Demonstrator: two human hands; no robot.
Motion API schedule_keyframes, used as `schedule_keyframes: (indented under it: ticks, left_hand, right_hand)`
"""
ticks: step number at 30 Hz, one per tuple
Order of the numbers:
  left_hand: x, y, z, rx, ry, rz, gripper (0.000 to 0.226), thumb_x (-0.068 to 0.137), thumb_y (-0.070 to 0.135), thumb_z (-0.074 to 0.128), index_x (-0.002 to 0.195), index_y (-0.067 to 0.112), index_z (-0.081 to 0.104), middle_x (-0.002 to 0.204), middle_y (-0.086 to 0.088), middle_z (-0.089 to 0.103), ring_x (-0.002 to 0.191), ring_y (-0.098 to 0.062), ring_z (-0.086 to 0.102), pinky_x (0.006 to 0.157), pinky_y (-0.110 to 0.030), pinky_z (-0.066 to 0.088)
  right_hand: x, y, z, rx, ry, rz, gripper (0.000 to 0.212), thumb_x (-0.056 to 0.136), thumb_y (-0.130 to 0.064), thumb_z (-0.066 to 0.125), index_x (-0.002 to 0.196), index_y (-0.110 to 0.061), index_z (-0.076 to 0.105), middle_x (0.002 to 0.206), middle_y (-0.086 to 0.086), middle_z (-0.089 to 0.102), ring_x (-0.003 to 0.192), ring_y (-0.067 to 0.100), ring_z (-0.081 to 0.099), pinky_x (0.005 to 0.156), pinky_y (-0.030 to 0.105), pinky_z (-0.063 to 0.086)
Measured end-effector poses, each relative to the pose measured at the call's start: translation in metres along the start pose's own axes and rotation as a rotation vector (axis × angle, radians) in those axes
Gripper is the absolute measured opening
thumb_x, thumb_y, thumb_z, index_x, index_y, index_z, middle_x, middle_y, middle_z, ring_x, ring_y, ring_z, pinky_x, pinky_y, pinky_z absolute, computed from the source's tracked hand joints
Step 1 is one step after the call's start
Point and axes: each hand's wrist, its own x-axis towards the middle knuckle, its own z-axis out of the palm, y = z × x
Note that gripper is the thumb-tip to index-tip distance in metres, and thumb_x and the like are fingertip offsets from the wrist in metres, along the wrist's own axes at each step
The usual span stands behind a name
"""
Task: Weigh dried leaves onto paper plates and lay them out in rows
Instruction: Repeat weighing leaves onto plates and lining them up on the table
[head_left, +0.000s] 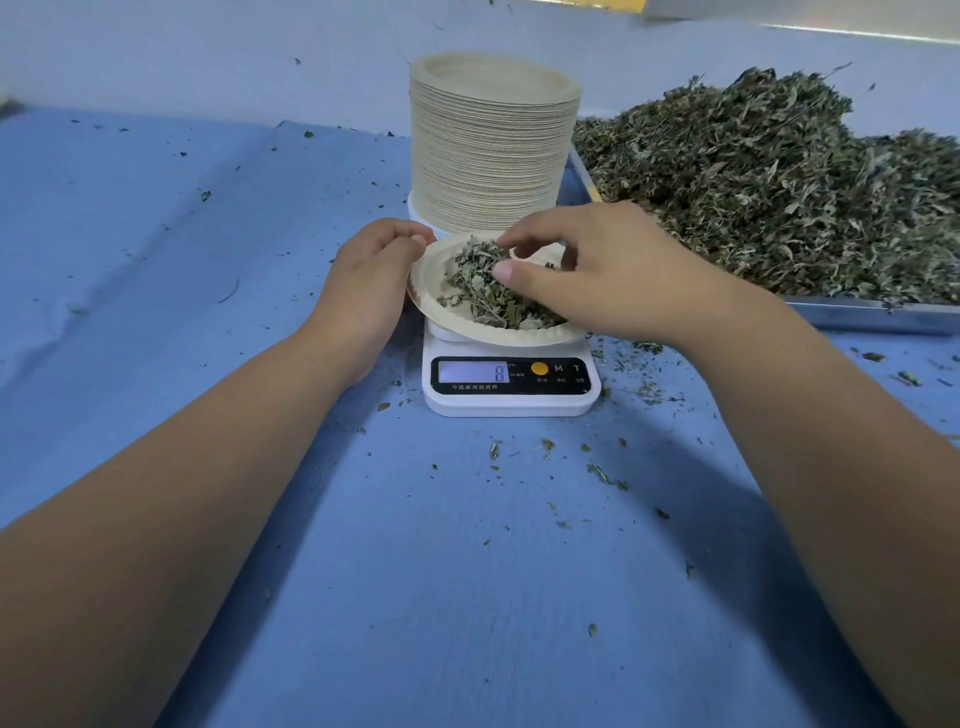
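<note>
A paper plate (434, 306) with a small heap of dried leaves (480, 288) sits on a white digital scale (511, 402) in the middle of the view; the display reads 8. My left hand (366, 283) holds the plate's left rim with curled fingers. My right hand (597, 270) hovers over the plate, thumb and fingers pinching the top of the leaf heap. A tall stack of paper plates (491, 145) stands right behind the scale.
A metal tray (872, 317) at the right holds a big pile of dried leaves (779, 182). Blue cloth (208, 312) covers the table, with leaf crumbs scattered around the scale. A pale wall runs along the back.
</note>
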Motion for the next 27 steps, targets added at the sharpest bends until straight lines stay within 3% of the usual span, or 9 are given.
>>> schedule_keyframes:
  ticks: [4, 9, 14, 16, 20, 23, 27]
  left_hand:
    - [-0.001, 0.001, 0.0, 0.005, -0.005, 0.001, 0.03, 0.081, 0.029, 0.052, 0.101, 0.02, 0.074, 0.109, -0.006, 0.074, 0.093, -0.017, 0.065, 0.101, -0.051, 0.052]
    - [-0.002, 0.002, 0.0, 0.016, -0.007, 0.003, 0.03, 0.082, 0.029, 0.053, 0.102, 0.018, 0.073, 0.113, -0.009, 0.073, 0.099, -0.02, 0.065, 0.105, -0.054, 0.051]
    - [-0.003, 0.003, 0.001, 0.013, -0.007, 0.0, 0.032, 0.081, 0.03, 0.053, 0.103, 0.017, 0.073, 0.112, -0.009, 0.073, 0.1, -0.023, 0.067, 0.102, -0.053, 0.053]
    - [-0.003, 0.002, 0.0, 0.011, -0.01, 0.004, 0.03, 0.082, 0.029, 0.053, 0.101, 0.018, 0.073, 0.112, -0.009, 0.073, 0.099, -0.021, 0.066, 0.103, -0.054, 0.052]
    - [-0.002, 0.001, 0.001, 0.001, -0.012, 0.014, 0.026, 0.08, 0.029, 0.053, 0.096, 0.022, 0.073, 0.109, -0.006, 0.074, 0.093, -0.018, 0.065, 0.1, -0.053, 0.052]
    - [0.0, 0.0, 0.001, 0.012, -0.011, 0.016, 0.026, 0.08, 0.031, 0.054, 0.095, 0.024, 0.073, 0.108, -0.007, 0.074, 0.093, -0.018, 0.065, 0.099, -0.053, 0.052]
    - [0.0, 0.0, 0.001, 0.018, -0.016, 0.02, 0.023, 0.081, 0.032, 0.054, 0.09, 0.028, 0.074, 0.106, -0.005, 0.075, 0.097, -0.021, 0.067, 0.102, -0.053, 0.052]
  right_hand:
    - [0.001, -0.001, 0.006, 0.021, 0.013, -0.005, 0.025, 0.093, -0.035, 0.069, 0.118, -0.031, 0.072, 0.103, -0.017, 0.068, 0.069, -0.028, 0.048, 0.065, -0.004, 0.032]
    - [0.006, -0.005, 0.011, 0.013, -0.011, 0.023, 0.03, 0.096, -0.048, 0.061, 0.124, -0.038, 0.067, 0.107, -0.017, 0.067, 0.075, -0.011, 0.053, 0.07, 0.008, 0.036]
    - [0.01, -0.01, 0.014, 0.063, -0.036, 0.026, 0.03, 0.095, -0.055, 0.058, 0.115, -0.036, 0.071, 0.104, -0.018, 0.068, 0.091, -0.002, 0.06, 0.078, 0.023, 0.045]
    - [0.01, -0.012, 0.016, 0.023, -0.023, 0.004, 0.029, 0.091, -0.051, 0.067, 0.115, -0.035, 0.073, 0.102, -0.018, 0.068, 0.083, -0.009, 0.058, 0.077, 0.017, 0.044]
    - [0.012, -0.011, 0.016, 0.035, 0.077, -0.009, 0.006, 0.089, -0.027, 0.073, 0.093, -0.029, 0.078, 0.078, -0.024, 0.064, 0.066, -0.021, 0.052, 0.062, 0.0, 0.036]
    - [0.011, -0.01, 0.012, 0.102, 0.169, 0.023, 0.006, 0.089, -0.024, 0.075, 0.088, -0.028, 0.077, 0.066, -0.026, 0.06, 0.063, -0.01, 0.056, 0.062, 0.004, 0.041]
    - [0.011, -0.008, 0.007, 0.233, 0.307, 0.042, 0.005, 0.09, -0.023, 0.074, 0.088, -0.028, 0.076, 0.071, -0.02, 0.063, 0.062, -0.004, 0.053, 0.065, 0.011, 0.043]
